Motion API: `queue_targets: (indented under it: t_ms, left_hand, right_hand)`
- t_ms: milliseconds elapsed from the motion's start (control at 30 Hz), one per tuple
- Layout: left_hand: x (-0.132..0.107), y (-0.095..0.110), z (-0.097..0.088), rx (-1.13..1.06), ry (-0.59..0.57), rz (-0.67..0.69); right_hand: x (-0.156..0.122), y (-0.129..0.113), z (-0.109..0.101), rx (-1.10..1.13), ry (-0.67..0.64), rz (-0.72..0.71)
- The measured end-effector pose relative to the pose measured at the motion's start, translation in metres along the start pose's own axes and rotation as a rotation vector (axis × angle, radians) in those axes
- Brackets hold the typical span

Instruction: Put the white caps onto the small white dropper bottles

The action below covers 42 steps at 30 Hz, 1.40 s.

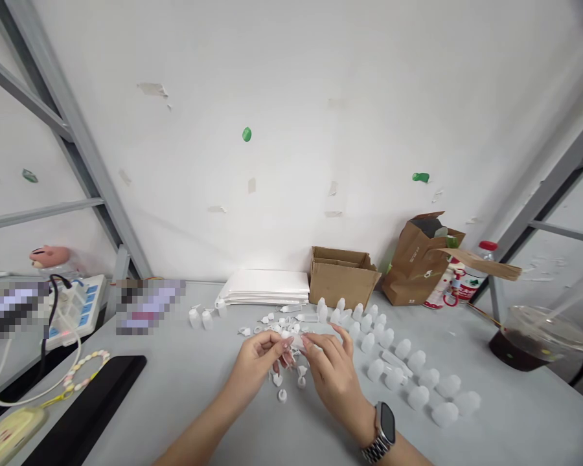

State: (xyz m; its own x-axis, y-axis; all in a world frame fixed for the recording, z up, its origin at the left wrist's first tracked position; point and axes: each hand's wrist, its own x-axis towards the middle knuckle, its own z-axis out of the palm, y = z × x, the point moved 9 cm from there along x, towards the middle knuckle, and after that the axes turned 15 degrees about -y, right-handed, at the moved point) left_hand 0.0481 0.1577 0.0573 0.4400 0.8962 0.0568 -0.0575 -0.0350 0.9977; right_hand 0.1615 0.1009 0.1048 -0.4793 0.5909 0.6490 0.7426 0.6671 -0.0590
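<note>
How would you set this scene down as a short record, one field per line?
Left hand: fingertips on a small white piece, its shape partly hidden
Right hand: fingertips on the same piece; watch at the wrist
Near the hands: loose white caps
To the right: many whitish bottles
At the back: white stack, cardboard box, paper bag
Far right: lidded cup, dark drink inside

Cardboard box (342, 285) showing matt board. Right of box, brown paper bag (408, 272) looking creased, matt; clear plastic drink cup (544, 336) shining. Before box, plastic bottles (418, 397) looking smooth, frosted; plastic caps (282, 395) looking smooth; metal watch band (373, 450) gleaming. Tabletop (184, 369) looking smooth, matt.
</note>
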Motion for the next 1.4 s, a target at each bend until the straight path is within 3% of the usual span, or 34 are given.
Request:
queue_targets:
  t_ms: [333, 633, 867, 1000, 1233, 1400]
  left_hand:
    - [-0.003, -0.002, -0.004, -0.166, 0.021, -0.035]
    - [-0.003, -0.004, -0.016, -0.133, 0.087, -0.083]
    - [-0.010, 0.025, -0.039, 0.142, 0.282, 0.107]
    - [-0.013, 0.017, -0.055, 0.015, 0.401, 0.092]
    - [-0.003, -0.005, -0.035, -0.369, 0.209, 0.049]
    - [-0.004, -0.015, -0.034, -0.464, 0.222, 0.035]
  right_hand:
    - [-0.001, -0.011, -0.005, -0.091, -0.032, -0.092]
    - [-0.001, -0.022, -0.002, -0.122, -0.052, -0.195]
    - [0.000, 0.007, -0.001, 0.170, 0.018, 0.014]
    - [-0.003, 0.023, 0.004, 0.284, 0.025, 0.125]
    - [-0.004, 0.024, 0.006, 0.269, 0.013, 0.146]
    - [-0.003, 0.020, 0.008, 0.258, -0.018, 0.137]
